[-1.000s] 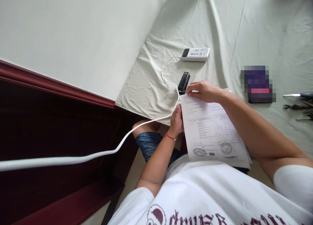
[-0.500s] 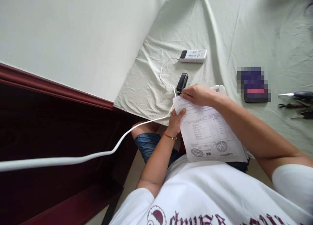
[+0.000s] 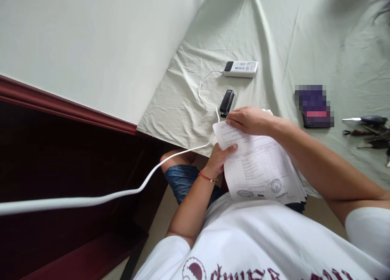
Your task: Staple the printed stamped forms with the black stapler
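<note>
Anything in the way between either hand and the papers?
Nothing visible: the left hand grips the papers at the left side, thumb on top, and the right hand rests on their upper edge. The black stapler lies beyond the right hand, the white cable to the left; neither comes between.

A white power bank [image 3: 242,70] with a black end lay on a wrinkled pale green tablecloth [image 3: 313,48], a white cable [image 3: 91,202] running from it over the table edge and out at the left. Farther right lay a dark phone [image 3: 316,119], its screen pixelated, near a bunch of keys [image 3: 373,130]. Dark red moulding [image 3: 61,106] bordered the white wall [image 3: 79,48].
</note>
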Demonstrator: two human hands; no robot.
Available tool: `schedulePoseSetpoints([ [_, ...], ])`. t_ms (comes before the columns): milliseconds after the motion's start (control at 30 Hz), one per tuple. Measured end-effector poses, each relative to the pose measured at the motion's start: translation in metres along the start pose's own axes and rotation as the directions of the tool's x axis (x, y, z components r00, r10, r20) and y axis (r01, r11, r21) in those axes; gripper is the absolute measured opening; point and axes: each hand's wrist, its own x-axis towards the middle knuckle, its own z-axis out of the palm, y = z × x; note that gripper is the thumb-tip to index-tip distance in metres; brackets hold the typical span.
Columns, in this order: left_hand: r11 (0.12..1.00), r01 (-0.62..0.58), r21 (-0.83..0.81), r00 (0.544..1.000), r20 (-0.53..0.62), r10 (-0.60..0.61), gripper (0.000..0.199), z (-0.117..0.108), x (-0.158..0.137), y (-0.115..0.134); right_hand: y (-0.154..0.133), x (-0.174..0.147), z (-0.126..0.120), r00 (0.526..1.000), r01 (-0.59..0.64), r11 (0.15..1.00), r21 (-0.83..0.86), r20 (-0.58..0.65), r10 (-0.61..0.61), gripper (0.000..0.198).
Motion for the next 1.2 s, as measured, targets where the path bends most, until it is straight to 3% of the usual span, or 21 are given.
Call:
schedulePoseSetpoints([
  [333, 0.997, -0.062, 0.046, 0.989, -0.128, 0.067, 0.058, -0.001, 0.017, 0.005, 0.012, 0.006, 0.009, 0.992, 0.062, 0.996, 0.07, -0.111, -0.054, 0.039],
  [467, 0.992, -0.108, 0.068, 0.985, -0.125, 0.116, 0.058, -0.001, 0.025, 0.003, 0.009, 0.008, 0.011, 0.989, 0.051, 0.996, 0.079, -0.146, -0.039, 0.041],
  [633, 0.992, -0.099, 0.074, 0.989, -0.105, 0.107, 0.061, 0.003, 0.026, 0.0, 0.004, 0.007, 0.011, 0.996, 0.018, 0.997, 0.079, -0.085, -0.011, 0.04],
  [800, 0.984, -0.135, 0.115, 0.988, -0.059, 0.142, 0.06, 0.005, 0.029, 0.002, 0.002, 0.005, 0.005, 0.988, -0.139, 0.99, -0.015, -0.062, 0.138, 0.043],
  [933, 0.98, -0.116, 0.162, 0.99, -0.064, 0.128, 0.055, 0.007, 0.037, 0.005, -0.002, 0.002, 0.004, 0.995, -0.103, 0.994, -0.029, 0.009, 0.103, 0.044],
  [1067, 0.976, -0.127, 0.176, 0.985, -0.096, 0.146, 0.042, 0.01, 0.047, 0.008, -0.003, 0.002, 0.005, 0.991, -0.132, 0.99, -0.047, 0.024, 0.133, 0.038],
  [1200, 0.916, -0.089, 0.391, 0.983, -0.114, 0.144, 0.02, 0.01, 0.056, 0.011, -0.001, 0.002, 0.008, 0.994, -0.098, 0.995, -0.029, 0.046, 0.1, 0.038],
])
